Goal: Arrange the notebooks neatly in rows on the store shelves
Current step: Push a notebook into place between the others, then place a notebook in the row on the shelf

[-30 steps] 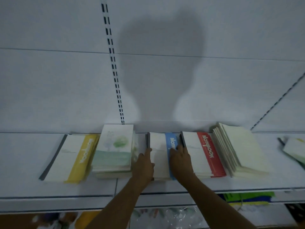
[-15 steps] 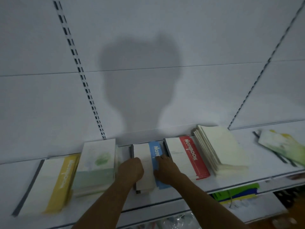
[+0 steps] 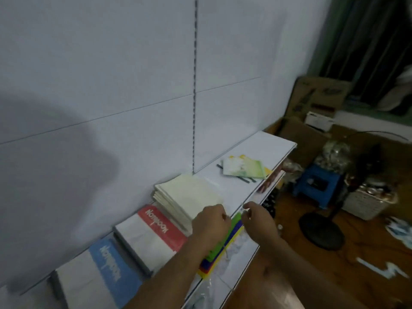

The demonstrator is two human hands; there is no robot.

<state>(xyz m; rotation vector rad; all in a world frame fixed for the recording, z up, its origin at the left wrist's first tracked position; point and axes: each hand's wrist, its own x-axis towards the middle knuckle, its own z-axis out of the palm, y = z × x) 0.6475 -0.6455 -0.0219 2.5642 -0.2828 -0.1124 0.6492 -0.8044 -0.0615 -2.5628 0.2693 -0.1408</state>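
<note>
In the head view, the shelf (image 3: 263, 152) runs from the near left to the far right end, and the notebooks lie on it in stacks: a blue stack (image 3: 100, 270) nearest, then a red stack (image 3: 153, 230) touching it, then a cream stack (image 3: 189, 195) that is fanned out and not square, and, well apart toward the far end, a loose green pile (image 3: 244, 168) lying crooked near the front edge. I judge that the step now is to go to that loose pile and bring it into the row. To do this well, it is better to gather the pile with both hands, knock its edges even, and set it just beside the cream stack with the spines parallel to the back edge; the cream stack also needs to be squared. The left hand (image 3: 211, 221) hangs over the front edge of the shelf, beside the cream stack, with the fingers curled in and nothing held, the forearm reaching in from below. The right hand (image 3: 258, 221) is just beside it, past the front edge, over the lower shelf (image 3: 236, 264); its fingers are also curled, and something small and pale shows at the fingertips, but I cannot tell if it is held.
</note>
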